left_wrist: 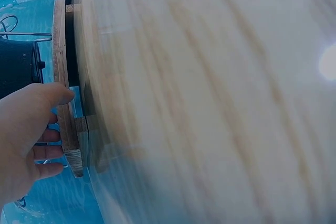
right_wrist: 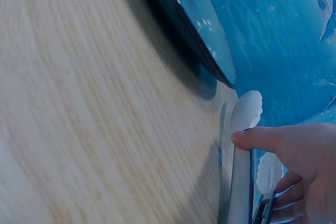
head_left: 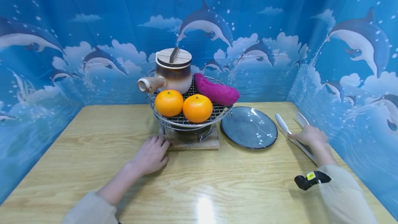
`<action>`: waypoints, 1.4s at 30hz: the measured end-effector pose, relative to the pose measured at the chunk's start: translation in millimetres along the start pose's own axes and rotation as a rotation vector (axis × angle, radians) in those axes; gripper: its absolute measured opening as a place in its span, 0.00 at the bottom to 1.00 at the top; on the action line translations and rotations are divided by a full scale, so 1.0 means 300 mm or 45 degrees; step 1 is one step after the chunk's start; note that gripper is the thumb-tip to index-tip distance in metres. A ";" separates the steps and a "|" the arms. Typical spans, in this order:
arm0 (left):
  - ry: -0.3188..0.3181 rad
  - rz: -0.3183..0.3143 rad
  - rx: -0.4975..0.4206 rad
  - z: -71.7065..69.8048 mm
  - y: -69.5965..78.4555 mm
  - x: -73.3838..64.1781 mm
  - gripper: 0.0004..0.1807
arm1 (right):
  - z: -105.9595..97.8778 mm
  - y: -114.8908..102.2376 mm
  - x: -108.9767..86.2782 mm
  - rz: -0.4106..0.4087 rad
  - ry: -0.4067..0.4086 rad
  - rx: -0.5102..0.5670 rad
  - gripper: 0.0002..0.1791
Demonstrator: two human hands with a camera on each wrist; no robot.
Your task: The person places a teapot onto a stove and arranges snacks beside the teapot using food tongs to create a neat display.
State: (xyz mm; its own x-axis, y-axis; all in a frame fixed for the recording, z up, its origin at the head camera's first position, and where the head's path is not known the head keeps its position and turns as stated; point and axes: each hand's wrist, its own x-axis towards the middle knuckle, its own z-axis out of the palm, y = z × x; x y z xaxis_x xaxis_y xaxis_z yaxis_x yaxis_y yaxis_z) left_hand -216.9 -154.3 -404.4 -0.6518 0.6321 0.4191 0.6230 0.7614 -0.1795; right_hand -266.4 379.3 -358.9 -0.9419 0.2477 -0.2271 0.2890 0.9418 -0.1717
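Note:
My left hand (head_left: 152, 155) is at the front left corner of a wooden board (head_left: 194, 144), gripping it. Its thumb lies on the board's edge, with the other fingers bent against it, in the left wrist view. On the board stands a round wire grill (head_left: 189, 125) over a dark burner. Two oranges (head_left: 169, 103), a purple sweet potato (head_left: 216, 91) and a side-handled teapot (head_left: 174, 75) with a wooden lid sit on the mesh. At the right, my right hand (head_left: 311, 137) holds spread metal tongs (right_wrist: 241, 171), thumb on one arm and fingers at the other.
A dark blue-grey plate (head_left: 248, 127) with a white blossom pattern lies between the grill and the tongs. A dolphin-print curtain (head_left: 124, 20) closes off the back and both sides of the wood-grain table (head_left: 93, 137).

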 end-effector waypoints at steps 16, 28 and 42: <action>-0.004 -0.006 0.002 0.002 -0.006 -0.005 0.15 | 0.028 0.003 0.018 0.014 -0.024 -0.019 0.53; -0.005 -0.005 0.002 -0.004 -0.006 0.006 0.15 | 0.023 0.009 0.014 -0.003 -0.078 -0.040 0.51; -0.263 -0.138 -0.140 -0.049 -0.034 0.018 0.20 | 0.046 0.022 -0.011 -0.117 0.058 0.023 0.57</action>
State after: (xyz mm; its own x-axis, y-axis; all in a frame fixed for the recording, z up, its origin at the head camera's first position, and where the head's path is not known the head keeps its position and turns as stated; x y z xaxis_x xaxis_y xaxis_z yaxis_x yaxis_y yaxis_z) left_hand -220.3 -160.6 -387.2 -0.7847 0.5724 0.2379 0.5807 0.8131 -0.0412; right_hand -258.9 381.4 -372.5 -0.9713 0.1705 -0.1660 0.2033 0.9570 -0.2069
